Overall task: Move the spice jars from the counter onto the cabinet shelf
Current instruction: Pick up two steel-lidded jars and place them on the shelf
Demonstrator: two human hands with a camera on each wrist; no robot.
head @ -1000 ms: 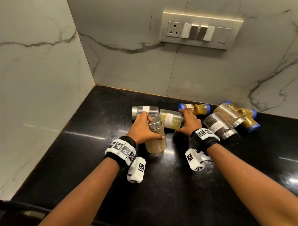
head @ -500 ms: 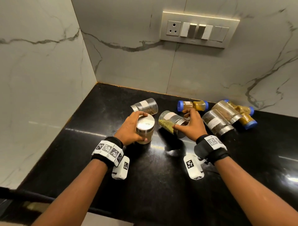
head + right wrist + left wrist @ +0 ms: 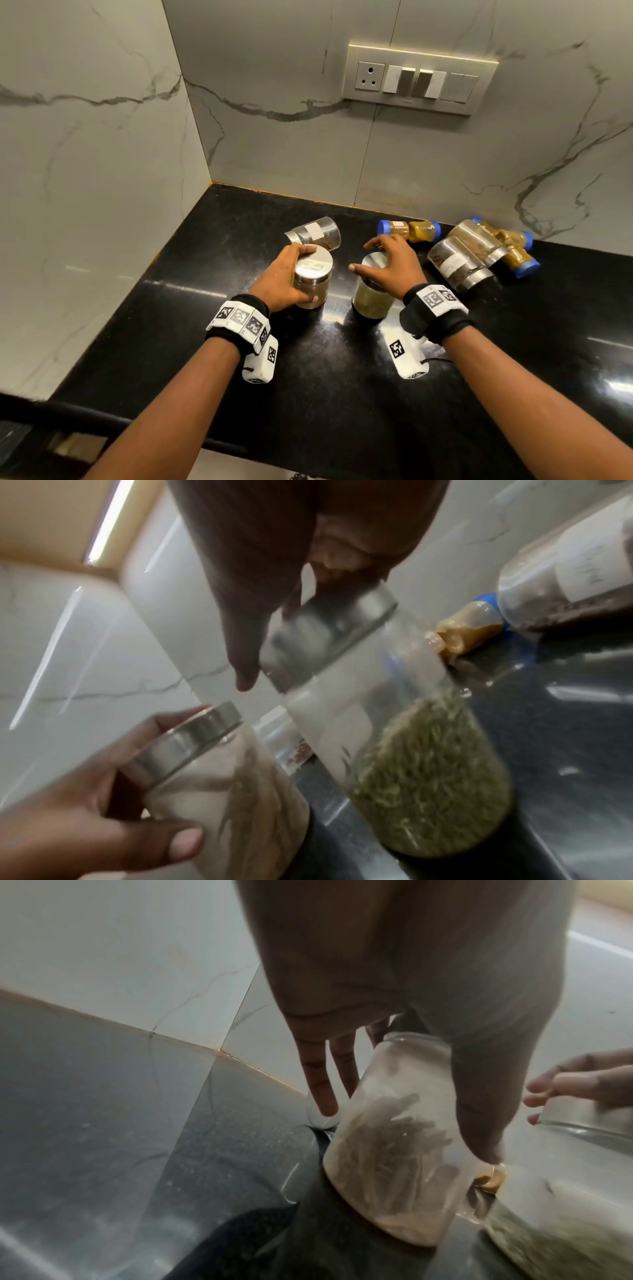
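Grey-veined marble walls meet in a corner behind the black counter (image 3: 171,342), with a switch plate (image 3: 416,82) on the back wall; I see no cabinet shelf in any view. My left hand (image 3: 279,284) wraps the jar of pale sticks (image 3: 311,281) from its left side, fingers curled behind the glass and thumb across the front, so it is clamped. The jar stands upright, or close to it, its steel lid facing up at me. My right hand (image 3: 390,270) sits over the lid of the green-herb jar (image 3: 373,298), thumb and fingers spread down around the rim; the right wrist view shows them pinching the lid (image 3: 329,637), the glass slightly tilted, base at the counter. Both long axes run roughly vertical, each directly below its own hand, so I judge the coming move as a straight lift, the top-held jar being the likelier to swing. Still lying on their sides are a clear jar (image 3: 313,234) behind my left hand, a blue-capped bottle (image 3: 409,230) beyond my right, and a cluster of jars (image 3: 479,255) further right by the wall.
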